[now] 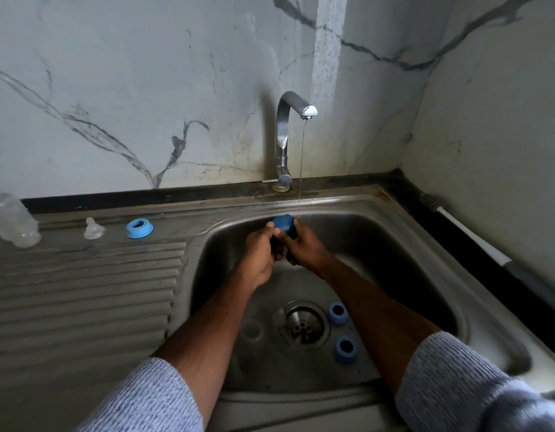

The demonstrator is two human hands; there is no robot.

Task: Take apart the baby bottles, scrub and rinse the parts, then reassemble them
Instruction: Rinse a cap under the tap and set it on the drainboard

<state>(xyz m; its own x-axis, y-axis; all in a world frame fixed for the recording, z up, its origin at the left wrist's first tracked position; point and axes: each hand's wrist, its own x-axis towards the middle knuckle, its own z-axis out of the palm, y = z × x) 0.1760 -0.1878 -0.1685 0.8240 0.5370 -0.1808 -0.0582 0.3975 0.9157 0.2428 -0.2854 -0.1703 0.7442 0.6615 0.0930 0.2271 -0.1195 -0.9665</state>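
Blue cap (pixel 284 224), held at centre frame over the sink basin (pixel 394 244), just beside the thin stream of water (pixel 302 163) falling from the tap (pixel 285 132). Right hand (pixel 302 249): fingers curled round the cap from the right. Left hand (pixel 260 255): fingers curled, fingertips against the cap's left side and the right hand; how much of the cap it grips cannot be told. Both forearms reach up from the bottom of the frame in grey knit sleeves (pixel 151 400).

Inside the basin, lower centre: metal drain (pixel 304 327); two blue rings (pixel 337 312) (pixel 345 349) just right of it, one above the other, apart; a faint clear round part (pixel 252 330) left of the drain, too dim to identify.

On the ribbed steel surface (pixel 82 291), left of the basin, in a row along its far edge: third blue ring (pixel 139 228), lying flat; clear teat (pixel 94 229), upright, to its left; clear bottle (pixel 12 222), at the left edge of the frame, tilted.

Marble-patterned wall (pixel 145 88) behind. White-handled object (pixel 475 241) along the right edge, end blurred.
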